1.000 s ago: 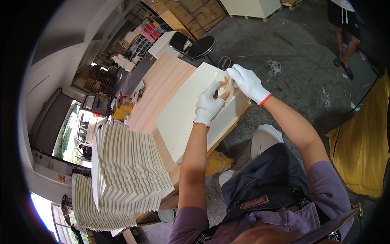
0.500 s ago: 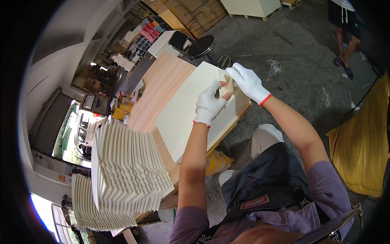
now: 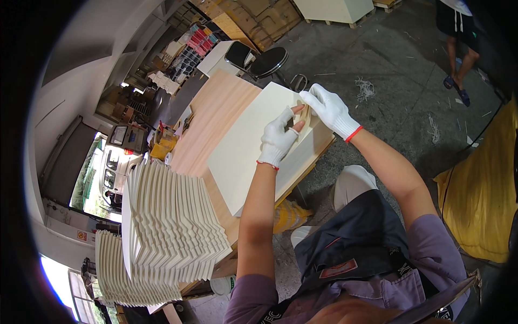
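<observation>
A thick stack of cream sheets (image 3: 245, 143) lies on the wooden table in front of me. My right hand (image 3: 329, 110), in a white glove with a red cuff, is closed on the stack's far right corner. Several sheet edges (image 3: 306, 116) are bent up and fanned there. My left hand (image 3: 278, 137) wears a white glove that leaves the thumb and forefinger tips bare. Those two fingers are spread apart, their tips against the lifted edges. The undersides of the right fingers are hidden.
Tall piles of folded cream sheets (image 3: 172, 221) stand at the left on the wooden tabletop (image 3: 216, 102). Beyond the table is a black round stool (image 3: 268, 61). A yellow draped sack (image 3: 477, 189) is at the right. A person (image 3: 458, 48) stands at the far right.
The lifted corner sheets are fanned a little wider. My left fingers have shifted slightly up the edges, while my right hand has barely moved.
</observation>
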